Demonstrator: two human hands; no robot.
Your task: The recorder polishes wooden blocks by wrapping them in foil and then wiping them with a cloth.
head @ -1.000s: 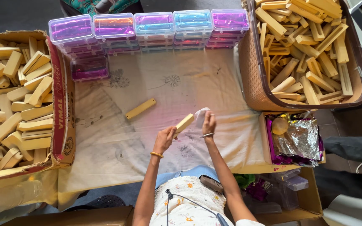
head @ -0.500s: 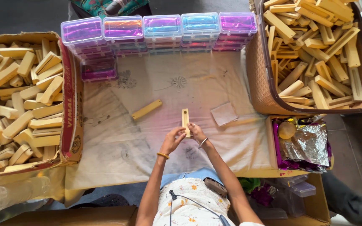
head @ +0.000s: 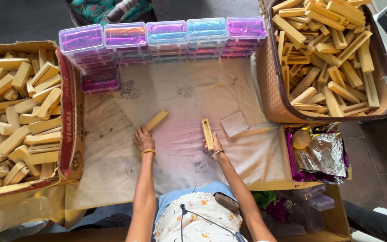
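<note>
On a pale cloth (head: 189, 98) lie two yellowish wooden blocks. My left hand (head: 144, 138) rests on the near end of the left wooden block (head: 156, 120), which lies at a slant. My right hand (head: 214, 143) holds the lower end of the slotted wooden block (head: 207, 132), which lies flat and points away from me. A small square clear packet (head: 234, 123) lies just right of that block.
A cardboard box (head: 69, 130) at the left and a woven basket (head: 272, 94) at the right are full of similar wooden blocks. Stacked clear plastic cases (head: 162, 38) with purple and blue sheen line the far edge. A box with crumpled foil (head: 321, 154) sits at the right.
Both hands held one block upright together half a second ago. Now they are apart: the right hand has laid that block flat, the left has reached to the other block.
</note>
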